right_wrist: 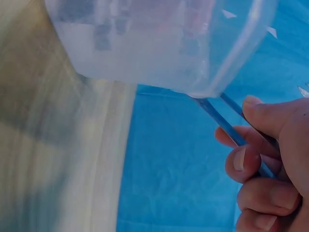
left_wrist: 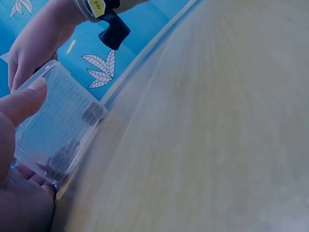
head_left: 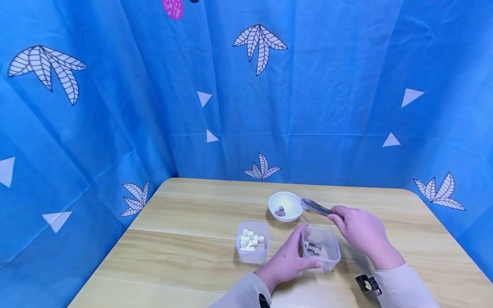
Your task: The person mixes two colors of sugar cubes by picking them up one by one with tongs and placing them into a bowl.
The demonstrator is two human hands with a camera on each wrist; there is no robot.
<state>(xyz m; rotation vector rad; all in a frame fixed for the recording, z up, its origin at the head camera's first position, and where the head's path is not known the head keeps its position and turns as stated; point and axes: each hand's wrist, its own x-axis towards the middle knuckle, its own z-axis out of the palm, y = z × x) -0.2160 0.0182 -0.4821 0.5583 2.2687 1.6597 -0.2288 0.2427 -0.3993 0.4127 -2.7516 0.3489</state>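
Note:
My left hand (head_left: 286, 259) grips a clear plastic container (head_left: 329, 266), its thumb on the near side and the fingers round the left and far side. Several brown cubes (head_left: 313, 249) lie inside it. My right hand (head_left: 360, 231) holds metal tongs (head_left: 316, 208), whose head reaches to the right rim of a white bowl (head_left: 291, 205). A few brown cubes (head_left: 280, 211) sit at the bottom of that bowl. In the right wrist view, the fingers and thumb are curled round the two arms of the tongs (right_wrist: 224, 126); their tips are hidden behind the container.
Left of my left hand stands a second clear plastic container (head_left: 253, 258) holding several white cubes (head_left: 249, 240). Everything rests on a wooden table (head_left: 185, 252). A blue patterned curtain (head_left: 327, 107) hangs behind the table and along its sides.

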